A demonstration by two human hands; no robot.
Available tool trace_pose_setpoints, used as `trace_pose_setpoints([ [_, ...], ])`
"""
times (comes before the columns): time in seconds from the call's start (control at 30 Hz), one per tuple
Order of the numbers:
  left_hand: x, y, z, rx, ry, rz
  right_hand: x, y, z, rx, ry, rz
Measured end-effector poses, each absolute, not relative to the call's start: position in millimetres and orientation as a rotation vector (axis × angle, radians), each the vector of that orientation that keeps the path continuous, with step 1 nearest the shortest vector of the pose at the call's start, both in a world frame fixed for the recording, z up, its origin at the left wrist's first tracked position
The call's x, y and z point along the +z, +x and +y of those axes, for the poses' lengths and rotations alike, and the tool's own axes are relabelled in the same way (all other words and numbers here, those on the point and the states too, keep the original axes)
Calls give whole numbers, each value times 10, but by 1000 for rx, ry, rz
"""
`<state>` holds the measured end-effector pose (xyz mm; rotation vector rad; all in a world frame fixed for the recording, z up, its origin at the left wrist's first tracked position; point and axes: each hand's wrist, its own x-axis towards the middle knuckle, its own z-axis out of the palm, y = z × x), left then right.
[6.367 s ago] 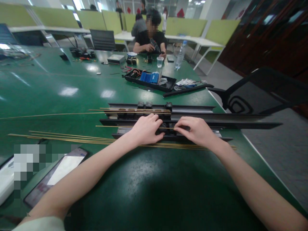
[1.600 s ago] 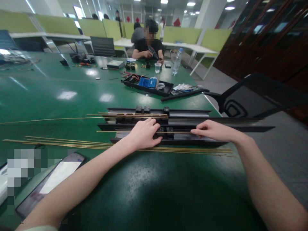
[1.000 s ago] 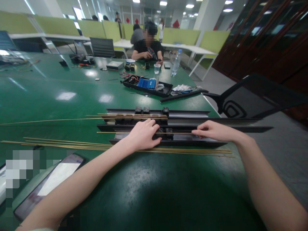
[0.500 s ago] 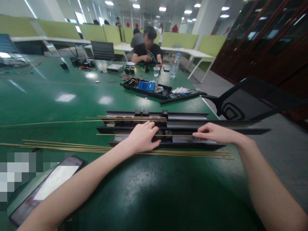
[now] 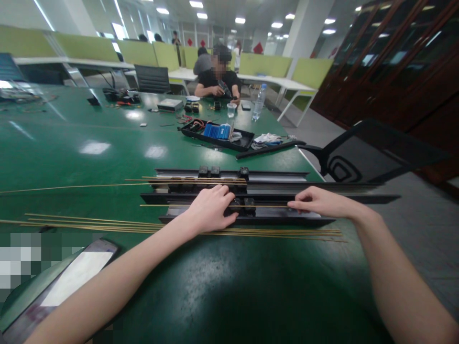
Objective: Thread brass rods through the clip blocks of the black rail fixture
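Observation:
Between finger and thumb, my right hand pinches the right end of a thin brass rod. That rod runs left over black blocks in the nearest black channel. My left hand rests over the same channel with its fingers curled around a black block, its thumb on the near side. More brass rods lie across the blocks of the channels behind. Several loose rods lie on the green table in front, passing under my left wrist.
A phone lies at the near left. Farther back are a black tray with a blue part, gloves, a bottle and a cup. A person sits across the table; a mesh chair stands right.
The whole view has shifted slightly, with the table items a little lower in the picture. Both hands keep nearly the same places over the channel.

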<state>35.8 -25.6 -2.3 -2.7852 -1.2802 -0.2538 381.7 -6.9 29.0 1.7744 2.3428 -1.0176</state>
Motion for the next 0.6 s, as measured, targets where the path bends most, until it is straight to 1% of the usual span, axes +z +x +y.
trace_pose_setpoints([
  [0.6,-9,372,-267,-254,-2787,-1266,289,3929,-49,-1009,1746,2339],
])
